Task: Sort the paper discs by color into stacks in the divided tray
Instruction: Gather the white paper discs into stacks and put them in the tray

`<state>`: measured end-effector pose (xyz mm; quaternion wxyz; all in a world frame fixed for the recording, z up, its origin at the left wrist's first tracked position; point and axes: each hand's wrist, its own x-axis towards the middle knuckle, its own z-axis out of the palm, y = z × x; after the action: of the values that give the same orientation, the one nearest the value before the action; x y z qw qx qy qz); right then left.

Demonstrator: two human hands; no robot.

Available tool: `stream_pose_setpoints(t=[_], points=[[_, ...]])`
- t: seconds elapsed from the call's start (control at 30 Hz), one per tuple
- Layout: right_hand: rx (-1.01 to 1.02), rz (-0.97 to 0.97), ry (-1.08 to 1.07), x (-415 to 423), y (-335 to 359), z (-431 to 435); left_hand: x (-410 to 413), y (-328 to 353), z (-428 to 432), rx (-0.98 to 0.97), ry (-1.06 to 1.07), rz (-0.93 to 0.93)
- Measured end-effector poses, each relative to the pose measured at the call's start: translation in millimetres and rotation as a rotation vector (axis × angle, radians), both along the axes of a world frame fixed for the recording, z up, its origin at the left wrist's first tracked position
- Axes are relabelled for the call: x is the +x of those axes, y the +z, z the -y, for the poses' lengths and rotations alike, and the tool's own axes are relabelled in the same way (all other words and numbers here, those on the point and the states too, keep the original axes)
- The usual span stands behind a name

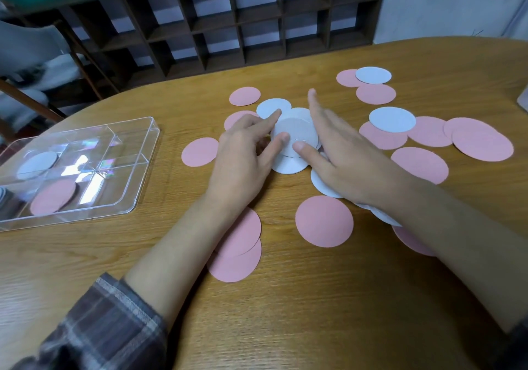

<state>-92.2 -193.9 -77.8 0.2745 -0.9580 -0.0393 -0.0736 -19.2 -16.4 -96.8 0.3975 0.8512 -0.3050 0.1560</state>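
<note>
Several pink and white paper discs lie scattered over the wooden table. In the middle, a small pile of white discs [297,133] sits between my hands. My left hand [245,155] touches the pile's left edge with its thumb and fingertips. My right hand [343,152] lies flat over the right side, fingers straight, thumb on the top disc. A clear divided tray [140,166] stands at the left. It holds a white disc [37,165] in a far compartment and a pink disc [53,198] in a near one.
More pink discs [324,221] lie near my forearms and at the right [483,144]. White discs [392,119] rest on pink ones further back. A dark wooden shelf unit [228,26] stands beyond the table's far edge, a chair [34,55] at the left.
</note>
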Motion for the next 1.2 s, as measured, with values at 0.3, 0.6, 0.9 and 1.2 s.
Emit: stream_pose_setpoints(t=[0.3,0.6,0.9,1.2], points=[[-0.01,0.08,-0.048,2.4,-5.7,0.6,-9.5,1.1,5.7,0.214,0.029,0.121],[0.04,0.065,0.005,0.7,-9.5,6.0,1.8,2.0,-8.0,0.002,-0.061,0.055],[0.048,0.074,-0.039,1.9,-9.7,4.2,-2.7,-0.4,-4.3,0.01,-0.06,0.082],[0.19,0.229,-0.03,-5.9,-7.4,10.6,-1.0,6.3,-19.0,-0.008,-0.132,0.008]])
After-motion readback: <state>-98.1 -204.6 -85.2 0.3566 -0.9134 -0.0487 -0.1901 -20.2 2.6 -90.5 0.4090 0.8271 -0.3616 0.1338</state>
